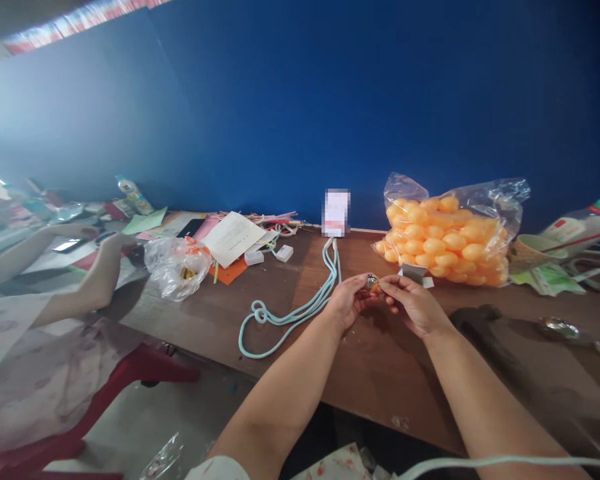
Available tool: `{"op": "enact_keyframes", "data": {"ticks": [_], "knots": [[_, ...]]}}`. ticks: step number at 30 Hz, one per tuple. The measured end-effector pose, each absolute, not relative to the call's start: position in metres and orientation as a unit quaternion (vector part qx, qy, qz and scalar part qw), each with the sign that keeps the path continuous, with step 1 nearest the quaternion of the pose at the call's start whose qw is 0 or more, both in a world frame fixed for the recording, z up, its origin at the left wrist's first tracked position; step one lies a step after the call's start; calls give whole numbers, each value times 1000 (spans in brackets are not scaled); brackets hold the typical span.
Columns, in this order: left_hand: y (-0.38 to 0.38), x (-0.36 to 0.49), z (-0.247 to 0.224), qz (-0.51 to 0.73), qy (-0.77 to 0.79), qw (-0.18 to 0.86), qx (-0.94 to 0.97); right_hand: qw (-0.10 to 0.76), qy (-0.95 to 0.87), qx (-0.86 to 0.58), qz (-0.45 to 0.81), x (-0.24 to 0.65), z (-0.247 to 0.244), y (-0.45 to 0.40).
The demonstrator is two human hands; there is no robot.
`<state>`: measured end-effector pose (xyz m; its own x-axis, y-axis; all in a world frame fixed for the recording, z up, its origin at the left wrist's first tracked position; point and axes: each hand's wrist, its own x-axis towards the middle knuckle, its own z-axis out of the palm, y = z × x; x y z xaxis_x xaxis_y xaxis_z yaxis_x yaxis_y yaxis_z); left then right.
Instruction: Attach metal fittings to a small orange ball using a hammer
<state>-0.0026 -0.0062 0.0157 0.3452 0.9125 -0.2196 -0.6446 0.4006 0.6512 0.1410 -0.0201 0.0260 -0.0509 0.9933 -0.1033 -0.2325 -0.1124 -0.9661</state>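
Both hands meet over the brown table point(300, 307). My left hand point(350, 303) is closed round a small shiny piece, silver and orange point(373, 283), whose kind I cannot make out. My right hand point(410, 303) pinches at the same piece from the other side, and its fingertips hide part of it. Just behind the hands lies a clear plastic bag of orange balls point(445, 240). A small grey-and-white card or flap point(414, 272) rests at the bag's front edge. To the left of my left hand, a pale blue cord point(285, 320) runs to a blurred white card point(336, 213).
Papers point(233, 239), small clear boxes point(285, 253) and a crumpled plastic bag point(177, 267) crowd the left. A co-worker's arm point(97, 277) reaches over the table there. At right are a paper cup point(535, 252) and a shiny silver object point(559, 327). A blue partition point(290, 113) stands behind.
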Motion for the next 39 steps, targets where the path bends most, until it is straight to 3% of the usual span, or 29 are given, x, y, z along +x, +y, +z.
{"op": "enact_keyframes", "data": {"ticks": [39], "knots": [[-7, -2, 15, 495, 296, 778, 248, 511, -442, -458, 578, 143, 24, -17]]}}
